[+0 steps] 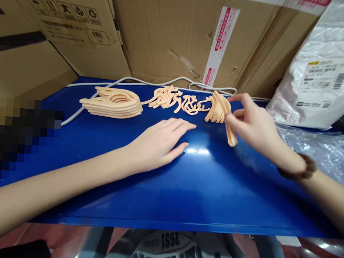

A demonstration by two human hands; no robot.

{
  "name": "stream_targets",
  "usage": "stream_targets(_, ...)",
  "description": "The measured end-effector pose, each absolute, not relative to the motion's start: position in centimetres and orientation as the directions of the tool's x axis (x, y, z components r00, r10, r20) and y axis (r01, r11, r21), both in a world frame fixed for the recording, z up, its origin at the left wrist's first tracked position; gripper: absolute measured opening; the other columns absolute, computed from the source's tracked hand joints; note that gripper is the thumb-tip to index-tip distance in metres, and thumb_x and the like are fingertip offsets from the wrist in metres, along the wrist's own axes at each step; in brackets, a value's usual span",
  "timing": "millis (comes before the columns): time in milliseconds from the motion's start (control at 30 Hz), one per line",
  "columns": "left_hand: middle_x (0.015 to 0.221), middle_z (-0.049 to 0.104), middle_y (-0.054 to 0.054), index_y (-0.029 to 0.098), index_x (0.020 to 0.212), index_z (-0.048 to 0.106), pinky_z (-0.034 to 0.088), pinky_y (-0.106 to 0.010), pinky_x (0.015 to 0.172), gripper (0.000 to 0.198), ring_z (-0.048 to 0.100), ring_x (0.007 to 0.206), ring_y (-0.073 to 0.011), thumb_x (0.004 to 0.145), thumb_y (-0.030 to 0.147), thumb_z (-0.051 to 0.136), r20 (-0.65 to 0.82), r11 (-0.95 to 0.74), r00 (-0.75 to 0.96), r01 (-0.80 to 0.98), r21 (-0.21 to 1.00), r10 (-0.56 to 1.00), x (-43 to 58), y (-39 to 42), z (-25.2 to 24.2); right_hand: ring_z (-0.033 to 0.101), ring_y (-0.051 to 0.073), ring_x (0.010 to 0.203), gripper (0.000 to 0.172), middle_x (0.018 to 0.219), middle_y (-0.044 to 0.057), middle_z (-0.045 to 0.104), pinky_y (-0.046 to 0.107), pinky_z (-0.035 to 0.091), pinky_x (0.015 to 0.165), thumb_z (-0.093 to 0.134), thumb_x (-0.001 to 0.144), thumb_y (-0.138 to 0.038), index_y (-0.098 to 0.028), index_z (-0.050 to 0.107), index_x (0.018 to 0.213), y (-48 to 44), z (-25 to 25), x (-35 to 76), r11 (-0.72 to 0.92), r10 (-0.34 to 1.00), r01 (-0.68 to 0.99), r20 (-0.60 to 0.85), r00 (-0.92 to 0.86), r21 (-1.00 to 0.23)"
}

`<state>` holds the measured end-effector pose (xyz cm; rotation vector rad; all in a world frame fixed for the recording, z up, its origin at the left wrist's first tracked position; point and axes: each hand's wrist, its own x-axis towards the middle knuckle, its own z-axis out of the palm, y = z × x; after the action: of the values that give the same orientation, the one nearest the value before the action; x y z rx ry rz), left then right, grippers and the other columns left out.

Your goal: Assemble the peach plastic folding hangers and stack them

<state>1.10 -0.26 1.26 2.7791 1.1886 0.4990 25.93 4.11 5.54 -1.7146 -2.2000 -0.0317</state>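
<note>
My left hand (162, 144) lies palm down over the blue table, fingers stretched out and nothing in them. Between the thumb and fingers of my right hand (255, 121) is a slim beige piece (232, 136), tilted, its lower end toward me. Just left of it sits a group of similar beige pieces (217, 109) lined up side by side; whether the held piece touches them I cannot tell. Small curved beige pieces (190, 104) and a heap of wavy beige pieces (165, 96) lie farther left. Beyond my left hand is a neat stack of larger curved beige pieces (113, 104).
Cardboard boxes (167, 34) wall off the back of the blue table (167, 199). A white cable (128, 78) runs along the rear. At the right stand a white plastic parcel (314, 76) and clear plastic wrap (329, 152). The left edge is pixelated.
</note>
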Motion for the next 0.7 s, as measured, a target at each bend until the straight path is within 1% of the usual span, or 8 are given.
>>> stream_targets(67, 0.134, 0.056, -0.012, 0.012, 0.141, 0.039, 0.044, -0.041, 0.102, 0.047, 0.054, 0.120, -0.0255, 0.098, 0.032, 0.043, 0.285, -0.670, 0.610, 0.707, 0.227, 0.740, 1.7, -0.8, 1.4, 0.063, 0.022, 0.060, 0.044, 0.070, 0.001, 0.070, 0.028, 0.032, 0.054, 0.051, 0.083, -0.038, -0.020, 0.050, 0.124, 1.7, 4.9, 24.7, 0.336, 0.913, 0.940, 0.267, -0.309, -0.060)
stream_targets(133, 0.132, 0.057, -0.012, 0.012, 0.143, 0.036, 0.046, -0.041, 0.097, 0.050, 0.056, 0.116, -0.0261, 0.098, 0.032, 0.043, 0.291, -0.670, 0.608, 0.712, 0.210, 0.738, 2.2, -1.1, 1.3, 0.064, 0.022, 0.057, 0.040, 0.069, 0.001, 0.070, 0.027, 0.027, 0.051, 0.049, 0.085, -0.039, -0.019, 0.050, 0.121, 0.0, 4.0, 23.6, 0.386, 0.901, 0.922, 0.201, -0.383, 0.028)
stream_targets(233, 0.122, 0.060, -0.010, 0.017, 0.137, 0.047, 0.048, -0.041, 0.091, 0.040, 0.057, 0.106, -0.0255, 0.099, 0.028, 0.042, 0.264, -0.684, 0.638, 0.715, 0.146, 0.723, 2.3, -1.0, 0.9, 0.065, 0.022, 0.056, 0.032, 0.065, 0.002, 0.069, 0.027, 0.025, 0.050, 0.046, 0.088, -0.037, -0.018, 0.052, 0.113, -1.2, 2.9, 22.6, 0.456, 0.874, 0.884, 0.136, -0.467, 0.106)
stream_targets(333, 0.107, 0.062, -0.008, 0.021, 0.128, 0.057, 0.049, -0.039, 0.085, 0.034, 0.057, 0.096, -0.0239, 0.099, 0.026, 0.039, 0.243, -0.695, 0.658, 0.710, 0.115, 0.712, 2.1, -0.9, 0.7, 0.067, 0.024, 0.059, 0.027, 0.065, 0.003, 0.070, 0.028, 0.028, 0.053, 0.047, 0.089, -0.036, -0.018, 0.053, 0.109, -1.4, 2.2, 22.3, 0.468, 0.851, 0.861, 0.162, -0.499, 0.197)
stream_targets(400, 0.111, 0.061, -0.009, 0.018, 0.128, 0.057, 0.049, -0.039, 0.085, 0.036, 0.055, 0.099, -0.0246, 0.100, 0.028, 0.038, 0.271, -0.703, 0.660, 0.704, 0.101, 0.700, 2.0, -0.8, 0.6, 0.067, 0.024, 0.059, 0.025, 0.067, 0.003, 0.071, 0.028, 0.029, 0.055, 0.046, 0.090, -0.035, -0.019, 0.054, 0.108, -1.3, 2.0, 22.3, 0.471, 0.839, 0.852, 0.182, -0.513, 0.231)
stream_targets(533, 0.134, 0.055, -0.011, 0.013, 0.133, 0.053, 0.044, -0.042, 0.095, 0.042, 0.050, 0.117, -0.0270, 0.102, 0.034, 0.036, 0.281, -0.751, 0.711, 0.656, 0.066, 0.645, 2.0, -0.9, 0.2, 0.066, 0.022, 0.057, 0.022, 0.066, 0.003, 0.071, 0.029, 0.032, 0.058, 0.043, 0.092, -0.033, -0.018, 0.056, 0.104, -1.3, 1.9, 22.2, 0.488, 0.814, 0.832, 0.206, -0.543, 0.264)
stream_targets(600, 0.136, 0.054, -0.011, 0.013, 0.136, 0.051, 0.043, -0.043, 0.096, 0.045, 0.050, 0.119, -0.0276, 0.103, 0.038, 0.033, 0.261, -0.760, 0.728, 0.649, 0.039, 0.634, 2.1, -1.0, 0.0, 0.066, 0.022, 0.056, 0.021, 0.064, 0.002, 0.069, 0.029, 0.032, 0.060, 0.042, 0.094, -0.032, -0.019, 0.056, 0.102, -1.4, 1.8, 22.2, 0.492, 0.806, 0.826, 0.214, -0.552, 0.275)
stream_targets(700, 0.135, 0.055, -0.011, 0.017, 0.138, 0.050, 0.043, -0.043, 0.094, 0.047, 0.051, 0.116, -0.0287, 0.103, 0.042, 0.032, 0.251, -0.756, 0.731, 0.655, 0.004, 0.634, 2.1, -0.9, 0.0, 0.064, 0.020, 0.055, 0.021, 0.063, 0.002, 0.068, 0.030, 0.031, 0.060, 0.041, 0.095, -0.033, -0.019, 0.057, 0.097, -1.2, 1.8, 22.5, 0.498, 0.801, 0.822, 0.217, -0.558, 0.277)
